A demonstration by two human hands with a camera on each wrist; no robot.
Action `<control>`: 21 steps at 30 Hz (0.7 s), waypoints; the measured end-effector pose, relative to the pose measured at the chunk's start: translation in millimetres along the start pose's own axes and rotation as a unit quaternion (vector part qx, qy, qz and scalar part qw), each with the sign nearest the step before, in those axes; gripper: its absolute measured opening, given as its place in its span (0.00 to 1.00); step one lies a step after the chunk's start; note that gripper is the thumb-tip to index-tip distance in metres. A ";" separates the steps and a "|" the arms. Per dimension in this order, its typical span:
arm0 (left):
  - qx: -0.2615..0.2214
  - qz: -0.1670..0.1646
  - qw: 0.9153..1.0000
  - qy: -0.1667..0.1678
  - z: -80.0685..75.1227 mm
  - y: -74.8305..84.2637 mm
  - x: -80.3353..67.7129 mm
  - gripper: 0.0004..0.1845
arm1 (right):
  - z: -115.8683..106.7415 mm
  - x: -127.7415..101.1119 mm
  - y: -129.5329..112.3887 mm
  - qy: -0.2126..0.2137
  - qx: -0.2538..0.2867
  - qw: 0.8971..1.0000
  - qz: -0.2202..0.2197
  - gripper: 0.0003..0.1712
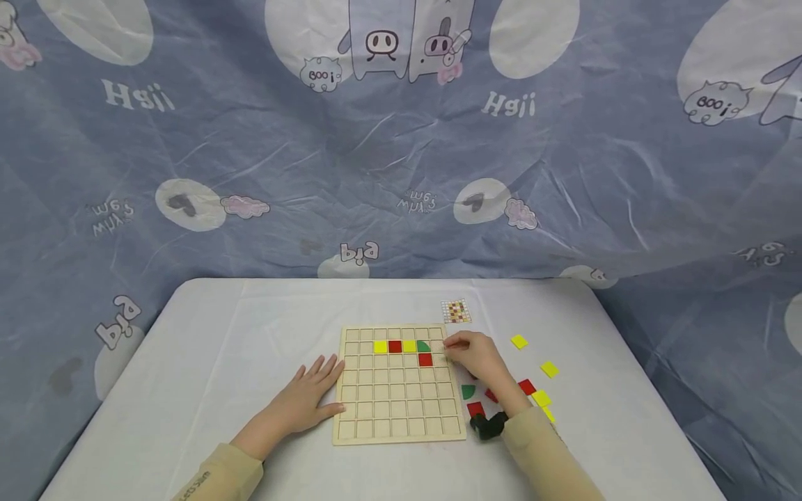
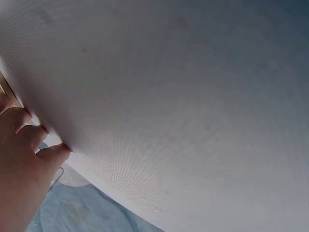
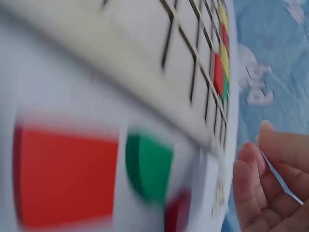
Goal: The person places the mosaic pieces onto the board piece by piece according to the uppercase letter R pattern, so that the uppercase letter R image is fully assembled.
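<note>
On the table (image 1: 207,362) in front of you lies a wooden grid board (image 1: 399,410), and both of your hands are at it. Your left hand (image 1: 310,396) lies flat beside the board's left edge, fingers straight and spread, fingertips touching the frame; it holds nothing. Your right hand (image 1: 479,355) sits at the board's right edge, level with the upper rows, fingers curled toward the top right cells. Whether it pinches a tile there, you cannot tell from the head view, and the right wrist view is too blurred to settle it.

Four tiles sit in the second row: yellow (image 1: 380,346), red (image 1: 395,346), yellow (image 1: 409,346), then a green quarter-circle (image 1: 424,346). One more red tile (image 1: 425,360) sits just below the green one.

Right of the board, loose tiles are scattered on the table: a green quarter-circle (image 1: 468,392), red squares (image 1: 475,409) beside your wrist, and yellow squares (image 1: 549,369) farther out. A small pattern card (image 1: 456,311) lies beyond the board's top right corner. A black strap (image 1: 489,424) wraps your right wrist.
</note>
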State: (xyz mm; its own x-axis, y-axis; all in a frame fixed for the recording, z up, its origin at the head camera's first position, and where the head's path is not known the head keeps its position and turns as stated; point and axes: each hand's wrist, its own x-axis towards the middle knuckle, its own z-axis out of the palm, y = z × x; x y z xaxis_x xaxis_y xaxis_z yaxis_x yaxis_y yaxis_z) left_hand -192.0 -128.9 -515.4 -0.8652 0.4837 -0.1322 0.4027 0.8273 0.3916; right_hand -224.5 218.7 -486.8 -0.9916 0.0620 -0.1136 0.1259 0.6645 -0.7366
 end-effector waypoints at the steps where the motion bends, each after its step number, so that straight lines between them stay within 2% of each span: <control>1: 0.000 -0.001 1.000 0.001 0.6 -0.6 0.4 0.43 | -6.0 -0.8 3.8 0.001 0.000 1.000 0.005 0.10; 6: 0.008 -0.002 1.000 0.001 1.8 -2.6 1.6 0.44 | -32.4 -7.8 23.4 0.009 -0.011 1.000 0.022 0.13; 11: 0.004 0.002 1.000 -0.002 -1.1 0.8 0.4 0.43 | -49.4 -18.8 44.0 0.015 -0.025 0.999 0.034 0.14; 16: -0.003 -0.001 1.000 -0.005 -2.6 2.7 0.1 0.43 | -55.5 -29.9 55.1 0.002 -0.013 0.999 0.049 0.14; 21: 0.004 -0.003 1.000 -0.004 -1.2 2.0 -0.1 0.43 | -50.1 -37.4 57.0 -0.011 -0.005 0.999 0.032 0.12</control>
State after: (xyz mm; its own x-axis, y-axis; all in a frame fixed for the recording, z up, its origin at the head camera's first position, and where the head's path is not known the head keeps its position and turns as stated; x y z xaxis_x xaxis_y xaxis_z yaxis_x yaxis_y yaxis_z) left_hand -191.5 -127.7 -513.6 -0.8653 0.4808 -0.1418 0.3996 0.8325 0.3838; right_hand -181.8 291.6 -491.2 -0.9804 0.0890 -0.1756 0.1896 0.6669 -0.7206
